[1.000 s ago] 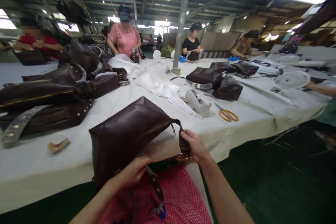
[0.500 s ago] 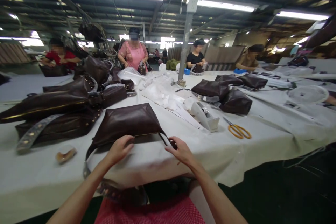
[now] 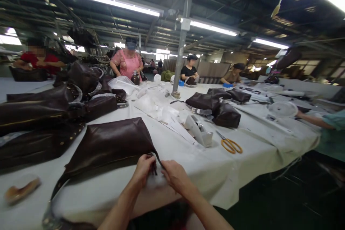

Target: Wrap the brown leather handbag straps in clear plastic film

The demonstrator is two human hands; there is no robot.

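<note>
A dark brown leather handbag point(image 3: 113, 143) lies on the white-covered table in front of me, its zipped edge towards me. My left hand point(image 3: 144, 170) is closed at the bag's near right corner, pinching a short, thin dark strip that dangles from its fingers. Just beside it, my right hand point(image 3: 175, 176) grips the bag's narrow leather strap point(image 3: 157, 156), fingers partly hidden. From the bag's left end the studded strap point(image 3: 55, 194) drops over the table edge.
More brown bags point(image 3: 37, 111) are heaped on the left. Yellow-handled scissors point(image 3: 231, 146), a tape dispenser point(image 3: 199, 133) and crumpled white wrapping point(image 3: 159, 104) lie to the right and beyond. A brown-and-clear roll-like piece point(image 3: 21, 190) sits at left. Co-workers point(image 3: 128, 61) are around the table.
My left hand has moved right from the bag's front edge to its right corner and closed there. My right hand stays by the strap. The view has swung right.
</note>
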